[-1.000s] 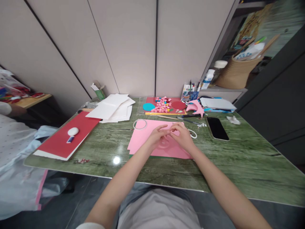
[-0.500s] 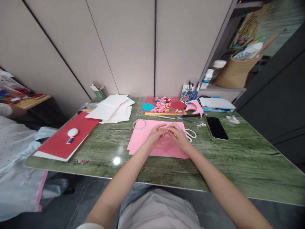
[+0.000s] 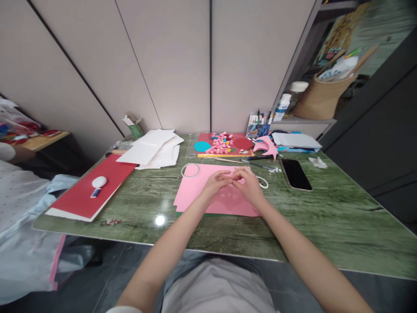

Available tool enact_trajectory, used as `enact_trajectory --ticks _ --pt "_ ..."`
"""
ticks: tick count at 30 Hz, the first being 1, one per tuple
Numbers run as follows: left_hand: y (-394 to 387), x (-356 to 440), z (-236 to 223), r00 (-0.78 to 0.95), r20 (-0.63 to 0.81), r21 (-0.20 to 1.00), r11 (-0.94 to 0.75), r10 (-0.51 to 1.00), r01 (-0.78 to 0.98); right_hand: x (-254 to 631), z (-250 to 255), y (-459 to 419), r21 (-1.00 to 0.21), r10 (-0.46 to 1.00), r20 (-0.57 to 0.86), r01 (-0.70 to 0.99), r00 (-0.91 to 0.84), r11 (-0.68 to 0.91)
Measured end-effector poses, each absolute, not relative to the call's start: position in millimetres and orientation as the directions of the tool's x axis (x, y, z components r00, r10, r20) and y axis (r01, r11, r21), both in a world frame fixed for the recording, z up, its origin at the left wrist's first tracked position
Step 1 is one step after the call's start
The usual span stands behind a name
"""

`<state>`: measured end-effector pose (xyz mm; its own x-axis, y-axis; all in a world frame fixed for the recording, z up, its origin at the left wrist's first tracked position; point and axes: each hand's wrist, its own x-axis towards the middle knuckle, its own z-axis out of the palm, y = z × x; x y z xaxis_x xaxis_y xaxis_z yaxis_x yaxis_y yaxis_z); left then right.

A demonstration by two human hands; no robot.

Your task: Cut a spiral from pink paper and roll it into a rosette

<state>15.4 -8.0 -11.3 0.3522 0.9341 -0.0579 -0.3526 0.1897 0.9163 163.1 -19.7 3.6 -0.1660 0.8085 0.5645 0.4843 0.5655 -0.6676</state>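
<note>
The left hand [image 3: 217, 182] and right hand [image 3: 246, 183] meet at the fingertips over a stack of pink paper [image 3: 192, 195] on the green wood-grain desk [image 3: 150, 195], directly in front of the wearer. The fingers are curled, and whether they grasp something tiny between them or are unloaded, I cannot tell.

The stack lies flat, its sheets slightly out of line at eight o'clock from the hands. The paper should be light and flexible, easily creased, its layers apt to slide over one another. The exposed edge at six o'clock looks the best hold, pinched gently and flat.

At nine o'clock a thin pale ring [image 3: 181, 170] rests across the paper's edge, likely rigid and easiest lifted by its rim. At three o'clock, a white looped handle [image 3: 266, 184] shows past the right hand.
</note>
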Motion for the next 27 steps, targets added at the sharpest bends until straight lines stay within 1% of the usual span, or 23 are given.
enact_trajectory --ticks 4,9,14,18,21,24,27 --pt "-10.6 14.5 -10.7 0.396 -0.092 0.941 0.210 0.914 -0.266 161.8 6.0 -21.0 -0.671 0.811 0.559 0.481 -0.172 0.565" --pt "-11.4 15.5 -10.2 0.406 -0.089 0.955 0.193 0.910 -0.224 161.1 5.1 -20.7 -0.661 0.810 0.554 0.490 -0.193 0.569" --pt "-11.7 16.1 -9.8 0.399 -0.082 0.940 0.204 0.913 -0.274 161.0 4.2 -21.3 -0.642 0.811 0.552 0.522 -0.195 0.562" --pt "-10.1 15.3 -9.5 0.370 -0.091 0.890 0.242 0.924 -0.386 160.6 6.0 -22.9 -0.648 0.822 0.537 0.532 -0.188 0.545" --pt "-7.6 14.5 -9.9 0.336 -0.115 0.862 0.263 0.935 -0.434 161.0 6.9 -23.5 -0.651 0.821 0.540 0.527 -0.185 0.547" --pt "-6.0 13.9 -10.2 0.316 -0.122 0.867 0.256 0.941 -0.428 161.2 5.5 -23.1 -0.652 0.813 0.552 0.512 -0.184 0.559" --pt "-5.3 14.0 -10.0 0.295 -0.083 0.902 0.198 0.952 -0.385 159.7 1.2 -22.3 -0.641 0.802 0.561 0.506 -0.203 0.577"
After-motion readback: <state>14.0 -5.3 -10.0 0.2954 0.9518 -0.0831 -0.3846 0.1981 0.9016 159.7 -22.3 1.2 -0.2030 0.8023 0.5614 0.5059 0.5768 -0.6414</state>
